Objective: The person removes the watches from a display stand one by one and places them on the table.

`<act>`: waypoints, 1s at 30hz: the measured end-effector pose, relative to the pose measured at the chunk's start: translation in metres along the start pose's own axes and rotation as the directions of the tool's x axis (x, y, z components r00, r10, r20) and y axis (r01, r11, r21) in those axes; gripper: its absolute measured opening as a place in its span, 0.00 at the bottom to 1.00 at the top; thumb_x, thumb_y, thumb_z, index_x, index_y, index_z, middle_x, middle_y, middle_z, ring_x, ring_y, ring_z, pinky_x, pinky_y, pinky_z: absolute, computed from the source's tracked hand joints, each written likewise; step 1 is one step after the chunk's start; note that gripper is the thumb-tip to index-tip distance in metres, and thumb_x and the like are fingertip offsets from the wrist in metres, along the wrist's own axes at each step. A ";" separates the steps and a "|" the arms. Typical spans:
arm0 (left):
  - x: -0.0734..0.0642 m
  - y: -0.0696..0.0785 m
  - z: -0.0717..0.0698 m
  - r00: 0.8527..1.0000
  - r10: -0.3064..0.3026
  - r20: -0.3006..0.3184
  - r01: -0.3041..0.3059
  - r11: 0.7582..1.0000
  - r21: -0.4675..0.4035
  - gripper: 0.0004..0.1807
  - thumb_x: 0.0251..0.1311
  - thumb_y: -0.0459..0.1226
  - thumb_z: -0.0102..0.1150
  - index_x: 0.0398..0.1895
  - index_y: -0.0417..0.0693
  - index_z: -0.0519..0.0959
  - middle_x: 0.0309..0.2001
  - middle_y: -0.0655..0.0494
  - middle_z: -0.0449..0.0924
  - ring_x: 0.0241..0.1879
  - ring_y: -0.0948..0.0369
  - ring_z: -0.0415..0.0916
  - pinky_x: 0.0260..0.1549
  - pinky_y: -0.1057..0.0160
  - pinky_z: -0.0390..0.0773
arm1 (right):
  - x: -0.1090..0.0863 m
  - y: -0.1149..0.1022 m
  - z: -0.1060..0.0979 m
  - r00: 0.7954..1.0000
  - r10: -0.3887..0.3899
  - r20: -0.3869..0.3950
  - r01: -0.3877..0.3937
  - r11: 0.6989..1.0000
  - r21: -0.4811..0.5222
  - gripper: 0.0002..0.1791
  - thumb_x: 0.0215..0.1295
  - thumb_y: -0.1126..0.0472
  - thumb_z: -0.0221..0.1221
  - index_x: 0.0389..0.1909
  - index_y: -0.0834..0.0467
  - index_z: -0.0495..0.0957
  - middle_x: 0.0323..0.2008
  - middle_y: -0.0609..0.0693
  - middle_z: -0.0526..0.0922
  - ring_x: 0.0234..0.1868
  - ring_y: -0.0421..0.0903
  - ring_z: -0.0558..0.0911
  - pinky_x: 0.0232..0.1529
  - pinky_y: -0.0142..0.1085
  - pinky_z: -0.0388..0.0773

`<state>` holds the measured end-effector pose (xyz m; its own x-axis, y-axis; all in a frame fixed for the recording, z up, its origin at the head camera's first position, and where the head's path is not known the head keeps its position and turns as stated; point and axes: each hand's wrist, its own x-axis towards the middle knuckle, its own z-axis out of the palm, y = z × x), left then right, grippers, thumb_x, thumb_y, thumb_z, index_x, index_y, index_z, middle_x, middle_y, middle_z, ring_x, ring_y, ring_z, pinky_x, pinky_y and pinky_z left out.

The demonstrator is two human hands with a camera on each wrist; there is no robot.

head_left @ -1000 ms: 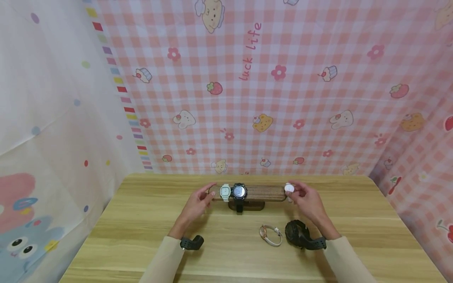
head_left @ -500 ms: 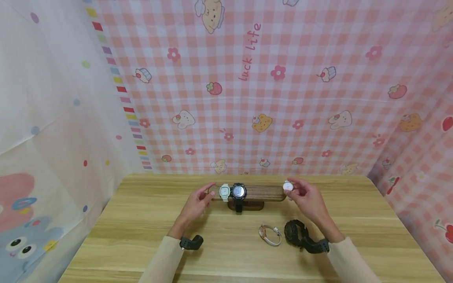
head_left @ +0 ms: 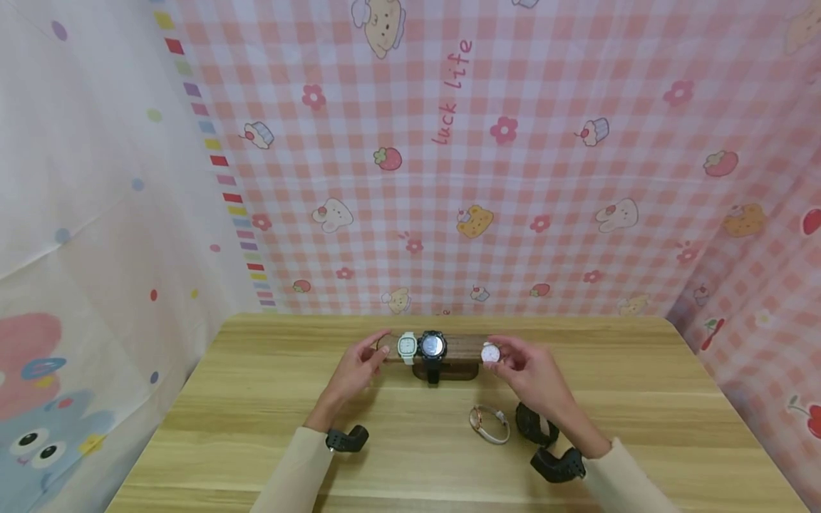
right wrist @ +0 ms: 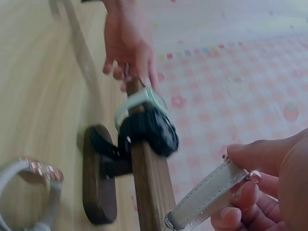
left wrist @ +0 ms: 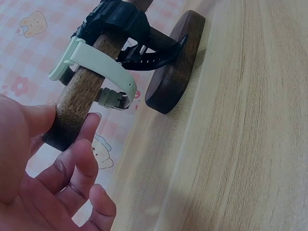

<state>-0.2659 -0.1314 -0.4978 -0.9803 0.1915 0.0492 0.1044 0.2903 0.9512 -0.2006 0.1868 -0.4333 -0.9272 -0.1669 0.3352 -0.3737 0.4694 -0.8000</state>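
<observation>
A dark wooden watch stand stands near the back of the table, its bar level above an oblong base. My left hand pinches the bar's left end between thumb and fingers. Around the bar near that end hang a pale green watch and, beside it, a black watch with its strap end dangling. At the bar's right part my right hand pinches a white-strapped wristwatch by its case, white dial facing the head camera. Its strap overlaps the bar's edge in the right wrist view.
A slim watch with a pale strap and rose-gold case lies on the wooden table in front of the stand. To its right, a chunky black watch lies close to the right forearm. A checked cloth hangs behind.
My right hand has moved left with the white-strapped watch, from the bar's right end to further in along it. My left hand stays at the left end of the bar.
</observation>
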 end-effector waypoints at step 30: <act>0.000 0.000 -0.001 1.000 -0.005 0.012 0.005 1.000 0.011 0.23 0.73 0.39 0.53 0.70 0.56 0.70 0.35 0.35 0.80 0.28 0.51 0.72 0.15 0.69 0.65 | -0.018 -0.004 0.084 0.983 0.020 0.184 -0.007 0.997 -0.075 0.19 0.53 0.72 0.69 0.47 0.72 0.81 0.26 0.47 0.82 0.23 0.32 0.73 0.23 0.27 0.73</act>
<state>-0.2662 -0.1326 -0.4978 -0.9786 0.2016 0.0408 0.1017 0.3016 0.9480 -0.1843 0.1156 -0.4783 -0.9231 -0.3143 0.2214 -0.3648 0.5340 -0.7627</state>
